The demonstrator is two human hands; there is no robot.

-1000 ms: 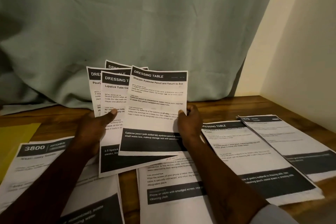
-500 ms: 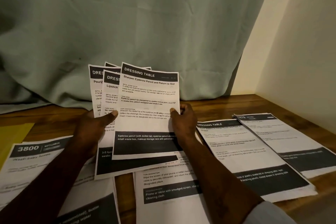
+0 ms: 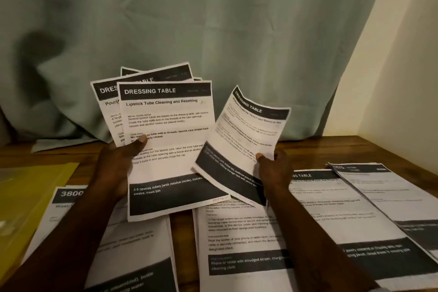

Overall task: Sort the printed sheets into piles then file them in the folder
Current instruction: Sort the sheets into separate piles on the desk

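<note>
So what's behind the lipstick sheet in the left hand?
Fanned behind the lipstick sheet, in the left hand, are other Dressing Table sheets; one title starts "Pour". The rest is covered.

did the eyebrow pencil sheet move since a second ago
Yes: the right hand pulled the eyebrow pencil sheet rightward off the held stack, toward the dressing table pile.

Behind the left hand [image 3: 113, 168] we see a pale green curtain [image 3: 213, 19] hanging in deep folds, its hem resting on the brown wooden table [image 3: 317, 150]. Past the right hand [image 3: 275, 170], up and to its right, 2 faces of a cream wall [image 3: 403, 66] meet in a corner above the table's far edge.
</note>
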